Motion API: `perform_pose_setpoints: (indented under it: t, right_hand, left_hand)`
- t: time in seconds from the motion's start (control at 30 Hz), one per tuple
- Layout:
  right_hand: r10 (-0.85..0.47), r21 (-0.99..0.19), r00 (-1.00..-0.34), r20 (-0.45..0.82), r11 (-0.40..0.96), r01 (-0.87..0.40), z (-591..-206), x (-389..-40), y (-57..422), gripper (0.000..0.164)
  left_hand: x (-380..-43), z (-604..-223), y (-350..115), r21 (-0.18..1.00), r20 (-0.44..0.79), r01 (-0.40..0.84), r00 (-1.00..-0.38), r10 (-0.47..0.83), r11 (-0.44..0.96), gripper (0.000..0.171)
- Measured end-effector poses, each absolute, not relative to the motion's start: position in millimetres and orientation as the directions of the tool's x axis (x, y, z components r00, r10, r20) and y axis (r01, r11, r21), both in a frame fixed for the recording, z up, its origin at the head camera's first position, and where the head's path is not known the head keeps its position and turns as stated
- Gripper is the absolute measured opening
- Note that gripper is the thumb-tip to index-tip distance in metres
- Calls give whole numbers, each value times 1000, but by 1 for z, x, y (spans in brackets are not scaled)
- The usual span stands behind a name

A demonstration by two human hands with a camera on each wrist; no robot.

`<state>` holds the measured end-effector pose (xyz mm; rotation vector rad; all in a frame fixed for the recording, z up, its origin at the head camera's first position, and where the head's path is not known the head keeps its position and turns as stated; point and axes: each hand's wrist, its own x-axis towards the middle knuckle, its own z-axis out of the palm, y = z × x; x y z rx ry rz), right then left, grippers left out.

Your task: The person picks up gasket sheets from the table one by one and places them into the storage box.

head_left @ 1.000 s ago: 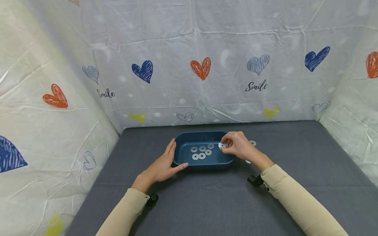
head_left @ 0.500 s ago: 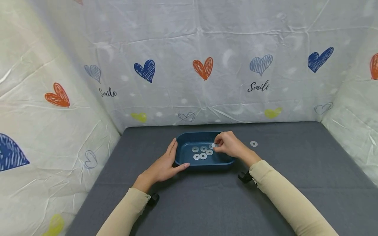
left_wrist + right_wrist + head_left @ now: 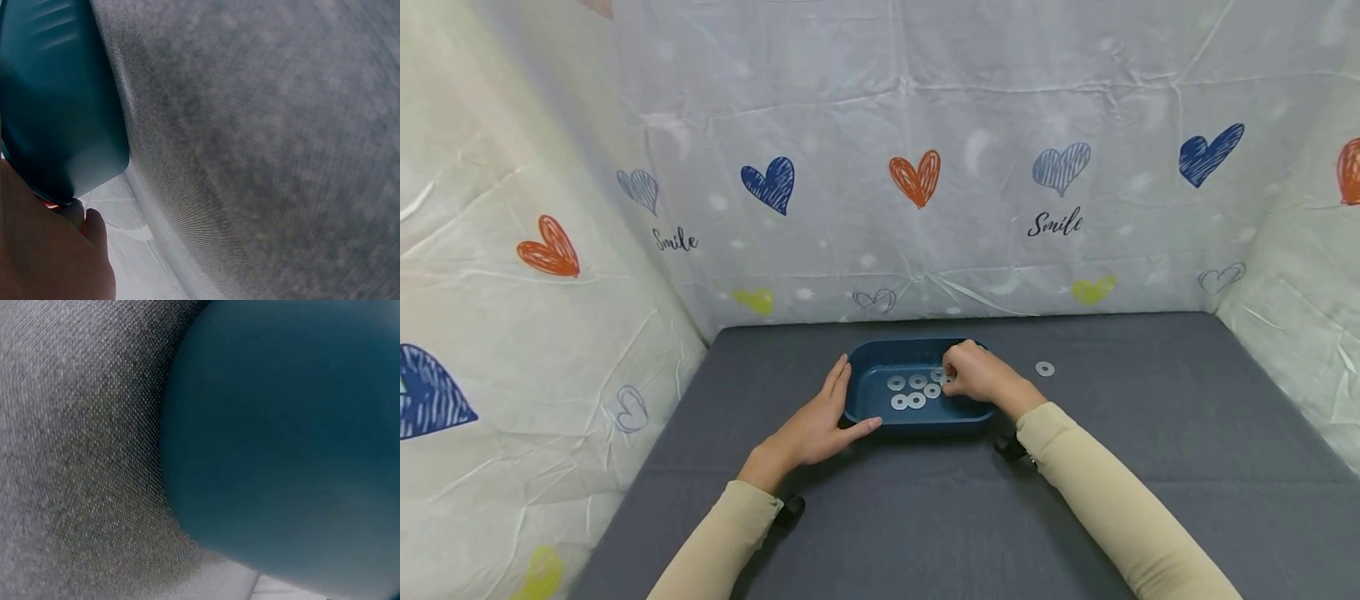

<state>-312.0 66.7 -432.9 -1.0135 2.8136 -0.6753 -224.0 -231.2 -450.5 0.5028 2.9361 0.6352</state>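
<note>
In the head view a blue rectangular tray lies on the cloth, with several flat metal washers spread over its floor. My left hand rests against the tray's left end, fingers straight along the end wall and thumb at the front rim. The left wrist view has the tray's outer wall above that hand. Over the right part of the tray, my right hand pinches a washer low near the floor, mostly covered by the fingers. The right wrist view holds only the tray's wall and cloth, no hand.
One loose washer lies on the grey cloth right of the tray. Behind the table hangs a white curtain printed with hearts, and more of it stands along both sides.
My right hand has carried its washer leftward and down into the tray, beside the other washers. The left hand stays at the tray's left end.
</note>
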Motion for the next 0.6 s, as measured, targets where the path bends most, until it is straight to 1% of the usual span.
perform_pose_setpoints:
  t: [0.13, 0.27, 0.4, 0.6]
  right_hand:
    - [-623, -378, -780, 50, 712, -592, -434, -312, 65, 50]
    - [-649, -340, -759, 45, 705, -623, -436, -313, 64, 51]
    - [-666, -311, -744, 55, 696, -647, -436, -313, 65, 48]
    - [-663, -280, -747, 51, 709, -648, -435, -311, 65, 41]
  left_hand:
    - [-224, -450, -231, 423, -21, 299, -941, 339, 855, 117]
    - [-224, -450, -231, 421, -22, 297, -941, 337, 857, 117]
    - [-224, -448, -232, 421, -21, 295, -942, 335, 858, 117]
    - [-224, -448, -230, 428, -29, 294, -941, 338, 854, 118]
